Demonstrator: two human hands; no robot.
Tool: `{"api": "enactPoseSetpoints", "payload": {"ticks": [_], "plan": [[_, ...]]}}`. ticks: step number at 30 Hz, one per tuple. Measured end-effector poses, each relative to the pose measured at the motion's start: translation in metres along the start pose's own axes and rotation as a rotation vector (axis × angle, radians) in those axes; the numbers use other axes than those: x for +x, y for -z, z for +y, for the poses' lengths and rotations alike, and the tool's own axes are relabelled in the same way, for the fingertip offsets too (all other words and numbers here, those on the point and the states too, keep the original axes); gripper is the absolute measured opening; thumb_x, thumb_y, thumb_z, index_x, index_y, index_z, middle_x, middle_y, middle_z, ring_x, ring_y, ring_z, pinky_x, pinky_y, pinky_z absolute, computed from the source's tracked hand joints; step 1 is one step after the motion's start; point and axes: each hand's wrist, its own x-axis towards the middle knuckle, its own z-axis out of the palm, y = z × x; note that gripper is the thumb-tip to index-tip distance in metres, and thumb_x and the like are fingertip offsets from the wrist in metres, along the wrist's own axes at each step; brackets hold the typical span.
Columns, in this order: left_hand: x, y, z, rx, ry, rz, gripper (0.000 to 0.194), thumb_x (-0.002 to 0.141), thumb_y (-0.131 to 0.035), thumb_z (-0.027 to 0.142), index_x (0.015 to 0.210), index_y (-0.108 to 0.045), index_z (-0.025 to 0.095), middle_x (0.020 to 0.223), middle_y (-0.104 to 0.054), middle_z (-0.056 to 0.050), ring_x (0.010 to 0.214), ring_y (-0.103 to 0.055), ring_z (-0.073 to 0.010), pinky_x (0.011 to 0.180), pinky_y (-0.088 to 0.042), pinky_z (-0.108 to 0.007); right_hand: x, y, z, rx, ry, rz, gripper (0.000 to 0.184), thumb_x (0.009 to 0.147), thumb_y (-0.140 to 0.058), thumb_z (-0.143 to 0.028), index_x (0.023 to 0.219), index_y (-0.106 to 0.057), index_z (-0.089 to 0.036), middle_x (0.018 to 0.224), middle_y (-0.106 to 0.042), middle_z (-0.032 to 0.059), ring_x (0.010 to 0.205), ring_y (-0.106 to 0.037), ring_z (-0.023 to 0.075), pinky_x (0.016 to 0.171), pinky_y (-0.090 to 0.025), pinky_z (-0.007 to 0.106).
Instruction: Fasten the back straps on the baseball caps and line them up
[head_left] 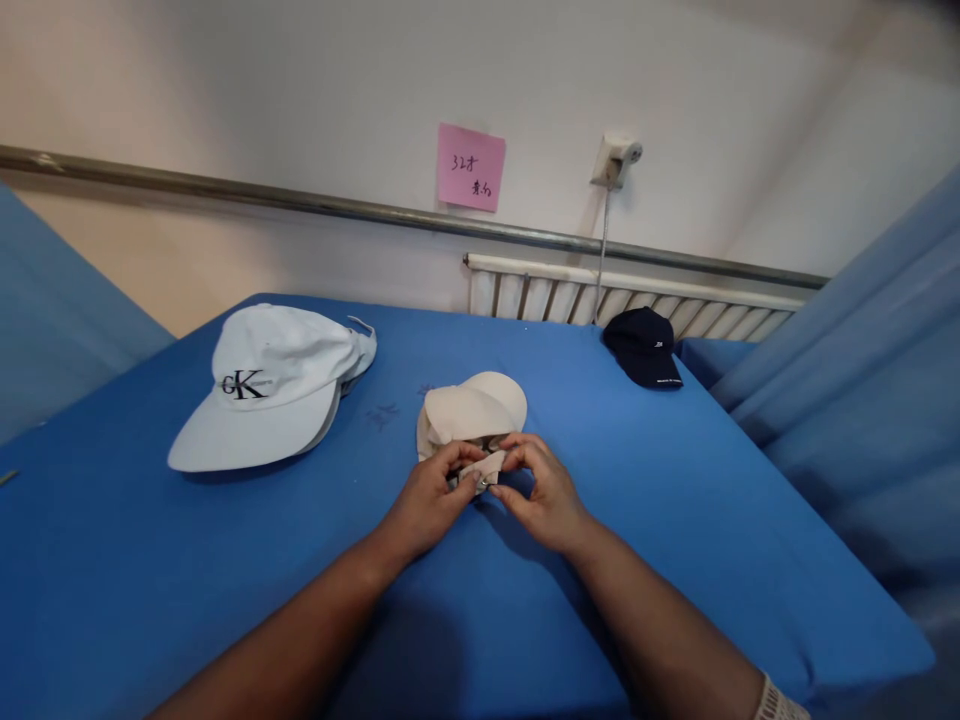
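Observation:
A beige cap (474,410) lies on the blue table (675,500), its back strap turned toward me. My left hand (431,500) pinches the strap and its small metal buckle from the left. From the right, my right hand (544,495) pinches the same strap, fingertips nearly meeting those of the left hand. Both hands are closed on the strap at the cap's near edge.
A white cap (266,390) with a black logo rests at the left of the table, over another cap. A dark navy cap (645,345) sits at the far right corner. Behind are a radiator (637,300), a wall rail and a pink note (470,167).

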Motion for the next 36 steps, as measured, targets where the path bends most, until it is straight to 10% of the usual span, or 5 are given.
{"api": "enactPoseSetpoints", "payload": {"ticks": [20, 29, 36], "plan": [[0.003, 0.007, 0.000, -0.083, 0.034, 0.071, 0.031, 0.075, -0.067, 0.031, 0.103, -0.066, 0.018, 0.100, -0.072, -0.005, 0.091, -0.066, -0.0213, 0.086, -0.051, -0.036, 0.002, -0.013, 0.007, 0.043, 0.026, 0.111, 0.013, 0.088, -0.052, -0.015, 0.095, -0.061, -0.021, 0.113, -0.062, 0.0086, 0.101, -0.061, 0.0188, 0.090, -0.050, 0.036], [0.010, 0.016, -0.010, -0.354, 0.131, 0.025, 0.038, 0.071, -0.074, 0.038, 0.098, -0.069, 0.013, 0.095, -0.073, -0.009, 0.080, -0.066, -0.0194, 0.075, -0.053, -0.032, 0.011, -0.025, 0.001, -0.299, 0.185, 0.143, 0.021, 0.087, -0.054, -0.015, 0.108, -0.057, -0.020, 0.111, -0.063, 0.0115, 0.102, -0.060, 0.0224, 0.089, -0.049, 0.038], [0.006, 0.015, -0.003, -0.089, 0.092, 0.156, 0.030, 0.069, -0.071, 0.035, 0.092, -0.071, 0.016, 0.088, -0.074, -0.005, 0.083, -0.067, -0.0226, 0.079, -0.053, -0.036, 0.015, -0.028, -0.005, -0.503, 0.274, 0.179, 0.018, 0.086, -0.049, -0.010, 0.099, -0.059, -0.018, 0.104, -0.066, 0.0117, 0.098, -0.062, 0.0229, 0.083, -0.048, 0.037]]}}
